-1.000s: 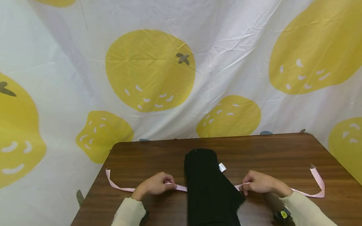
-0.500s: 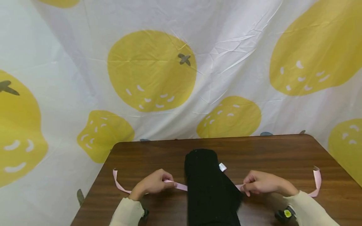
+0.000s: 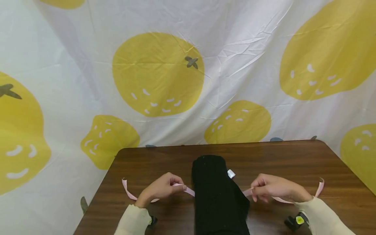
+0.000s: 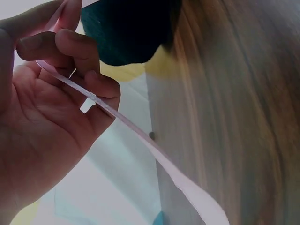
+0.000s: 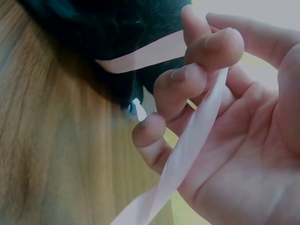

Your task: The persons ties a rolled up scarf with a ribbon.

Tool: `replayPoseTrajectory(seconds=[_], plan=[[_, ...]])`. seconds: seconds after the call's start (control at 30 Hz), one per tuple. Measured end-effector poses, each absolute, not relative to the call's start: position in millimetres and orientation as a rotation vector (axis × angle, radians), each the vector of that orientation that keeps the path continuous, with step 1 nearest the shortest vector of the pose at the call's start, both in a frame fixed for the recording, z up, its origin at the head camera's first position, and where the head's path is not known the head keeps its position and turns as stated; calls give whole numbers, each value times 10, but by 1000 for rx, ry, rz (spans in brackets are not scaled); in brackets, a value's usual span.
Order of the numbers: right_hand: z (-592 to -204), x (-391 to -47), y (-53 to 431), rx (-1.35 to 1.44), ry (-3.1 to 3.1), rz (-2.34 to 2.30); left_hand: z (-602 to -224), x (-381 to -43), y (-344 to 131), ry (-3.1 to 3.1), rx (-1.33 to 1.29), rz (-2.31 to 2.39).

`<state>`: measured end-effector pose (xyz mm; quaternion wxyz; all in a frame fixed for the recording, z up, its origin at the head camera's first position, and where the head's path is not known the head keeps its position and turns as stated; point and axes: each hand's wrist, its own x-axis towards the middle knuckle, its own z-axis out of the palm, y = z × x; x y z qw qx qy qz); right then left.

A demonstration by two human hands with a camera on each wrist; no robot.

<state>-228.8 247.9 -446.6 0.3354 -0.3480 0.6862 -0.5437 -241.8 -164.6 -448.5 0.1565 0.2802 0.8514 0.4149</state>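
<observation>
A black cloth roll [image 3: 215, 199] lies lengthwise on the wooden table, with a pink ribbon [image 3: 189, 191] running under it and out on both sides. On its left, my left hand [image 3: 161, 188] pinches the ribbon between thumb and fingers; in the left wrist view the tail trails down past the palm. To the right of the roll, my right hand [image 3: 276, 188] pinches the other side of the ribbon, whose loose length hangs across the palm in the right wrist view. A small white tag [image 3: 231, 174] sticks out from the roll's right edge.
The brown table [image 3: 164, 160] has its far edge close to a white curtain [image 3: 235, 19] printed with yellow fruit. Both frayed ribbon ends lie curled up on the table, outside the hands. Each wrist wears a dark strap with a small device.
Both hands have risen slightly with the ribbon between their fingers, and the loose ribbon ends have drawn inward. The cloth's right corner has lifted toward the roll.
</observation>
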Motion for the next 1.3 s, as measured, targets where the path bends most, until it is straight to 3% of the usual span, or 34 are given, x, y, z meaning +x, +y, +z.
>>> replayPoseTrajectory(seconds=[0.27,0.67,0.97,1.13,1.3], plan=[[-4386,-2328,2415,-1155,1832,-1404,-4409,-2421,-1573,2364,775,1298],[-4262,-2301,2277,-1236,1985,-1372,-4321,-2408,-1464,2289,740,1403],[-4217,-2248,2161,-894,1838,-1569,-4283,-2422,-1381,2236,767,1475],[-4195,-2256,2106,-949,1891,-1574,-4254,-2435,-1340,2242,808,1491],[-4157,-2218,2040,-805,1838,-1615,-4213,-2427,-1303,2306,847,1462]])
